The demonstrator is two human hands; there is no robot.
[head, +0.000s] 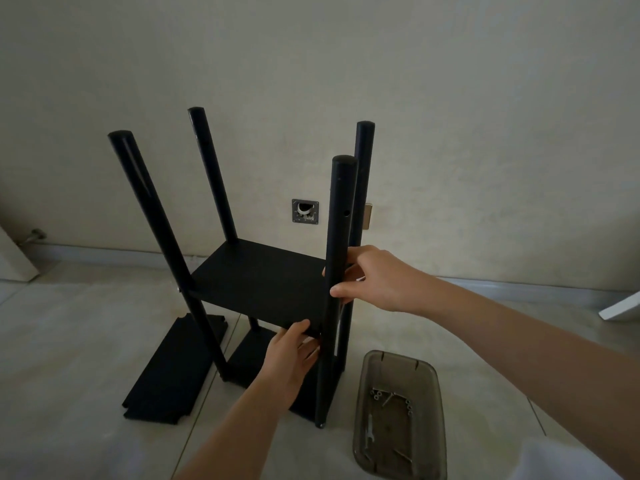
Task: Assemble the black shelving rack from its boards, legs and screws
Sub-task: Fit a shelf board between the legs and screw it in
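Rack [263, 282], matte black, four round legs, perhaps two boards fitted

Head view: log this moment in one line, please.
stage: fitting middle board | left hand: under board's near corner | right hand: gripping front right leg | spare board: floor | screws: tray

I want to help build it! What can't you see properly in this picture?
Head view only:
- Corner joint of the middle board: covered by the left hand.
- Bottom board: mostly hidden by the left hand and middle board.
- Screws in the tray: too small to count.
- Spare board: too dark for detail.
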